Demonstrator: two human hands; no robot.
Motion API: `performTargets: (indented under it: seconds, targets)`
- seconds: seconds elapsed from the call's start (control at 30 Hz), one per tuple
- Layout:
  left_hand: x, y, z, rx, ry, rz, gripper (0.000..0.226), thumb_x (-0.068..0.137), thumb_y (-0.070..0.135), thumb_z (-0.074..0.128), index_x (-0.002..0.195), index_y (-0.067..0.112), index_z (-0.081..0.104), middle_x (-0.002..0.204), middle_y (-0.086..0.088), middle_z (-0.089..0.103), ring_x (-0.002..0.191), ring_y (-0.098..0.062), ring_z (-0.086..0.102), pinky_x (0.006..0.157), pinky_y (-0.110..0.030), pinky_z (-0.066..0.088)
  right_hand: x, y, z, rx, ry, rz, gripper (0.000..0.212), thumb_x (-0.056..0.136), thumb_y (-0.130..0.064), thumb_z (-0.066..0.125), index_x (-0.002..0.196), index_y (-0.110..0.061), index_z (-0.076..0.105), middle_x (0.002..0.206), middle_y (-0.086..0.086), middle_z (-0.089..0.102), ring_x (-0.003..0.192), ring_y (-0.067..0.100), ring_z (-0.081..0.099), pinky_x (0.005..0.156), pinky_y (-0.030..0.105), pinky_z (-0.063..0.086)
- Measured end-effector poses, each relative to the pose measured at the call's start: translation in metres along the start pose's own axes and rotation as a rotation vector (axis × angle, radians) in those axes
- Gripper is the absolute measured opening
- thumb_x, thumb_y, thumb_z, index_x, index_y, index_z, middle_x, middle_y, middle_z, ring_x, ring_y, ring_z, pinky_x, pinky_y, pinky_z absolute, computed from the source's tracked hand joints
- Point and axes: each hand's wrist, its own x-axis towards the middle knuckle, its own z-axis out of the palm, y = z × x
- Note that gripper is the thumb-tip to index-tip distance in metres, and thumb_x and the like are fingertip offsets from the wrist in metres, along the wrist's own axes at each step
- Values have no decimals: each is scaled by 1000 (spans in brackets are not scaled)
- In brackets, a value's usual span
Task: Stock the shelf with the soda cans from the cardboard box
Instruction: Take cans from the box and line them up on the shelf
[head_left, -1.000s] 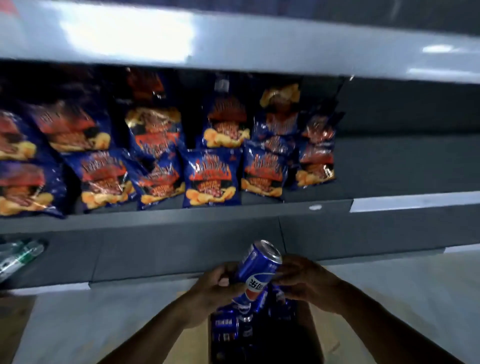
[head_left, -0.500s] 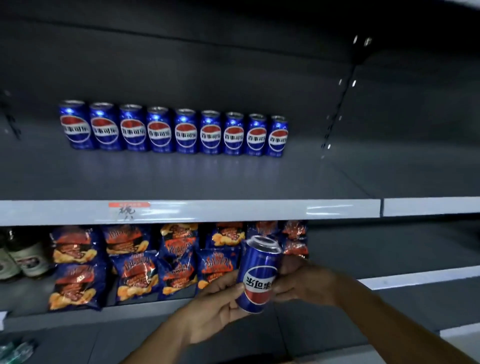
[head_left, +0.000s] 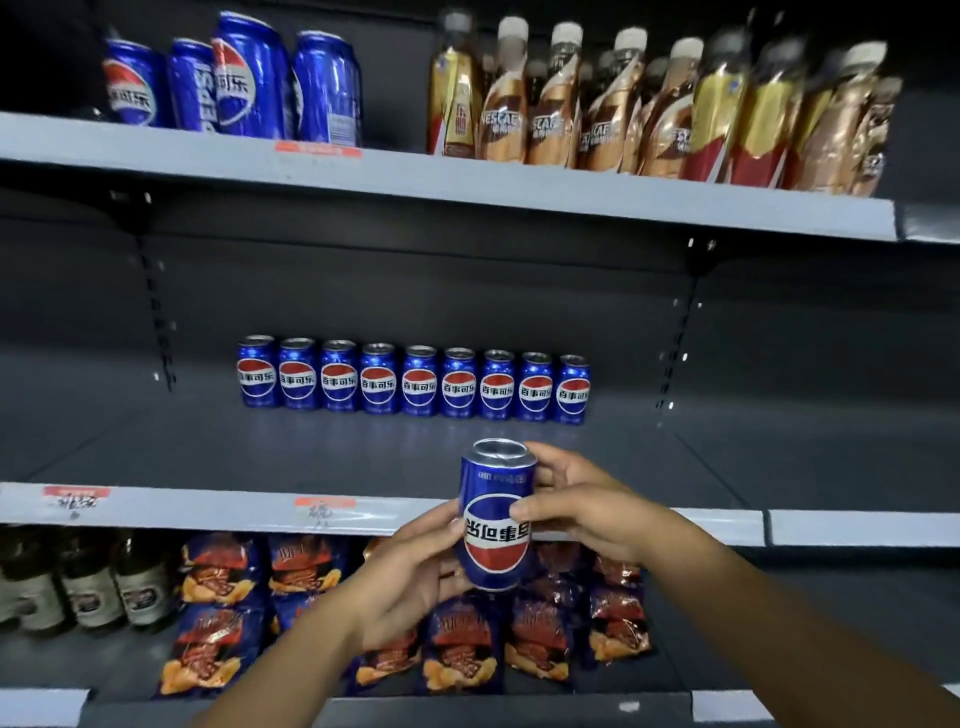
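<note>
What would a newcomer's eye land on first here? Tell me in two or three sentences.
First, the blue Pepsi can held up front and centre, its logo upside down, gripped by the left hand and the right hand. Behind it, a tidy row of nine matching cans stands at the back of the otherwise bare middle shelf. Above, gold Nescafe bottles crowd the top shelf's right side.

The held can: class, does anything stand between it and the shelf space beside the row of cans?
Nothing visible does. The held can is in front of the shelf, with bare space before and right of the row of cans.
</note>
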Motion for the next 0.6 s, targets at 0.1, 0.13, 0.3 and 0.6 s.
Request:
performTargets:
  seconds: [0.1,0.13,0.3,0.6]
  targets:
    - [-4,22,1,137,3,71,58,77,18,69,133,17,51,127,-10,62,120,-26,58,98,-39,48,10,-12,7,-24,-2,-53,59,76,8,70,127,-17,53,118,6,67,111,22,63,92,35,52]
    - [-5,27,0,190,19,91,63,73,17,74,132,20,51,125,-6,64,118,-23,59,99,-37,48,15,-16,11,-18,1,-62,58,76,8,69,126,-17,54,118,5,67,111,22,63,92,37,52]
    - [-3,41,-20,501,188,167,85,62,23,85,133,37,40,119,9,65,108,-5,63,96,-30,50,53,-32,32,-60,31,-88,61,74,4,74,128,-16,54,118,4,67,112,21,63,98,44,50]
    - [13,89,-104,706,271,193,72,66,12,85,123,35,47,110,6,68,99,-8,66,83,-30,57,133,-82,64,-464,5,-125,81,75,0,75,140,-22,33,144,0,43,131,15,44,102,33,44]
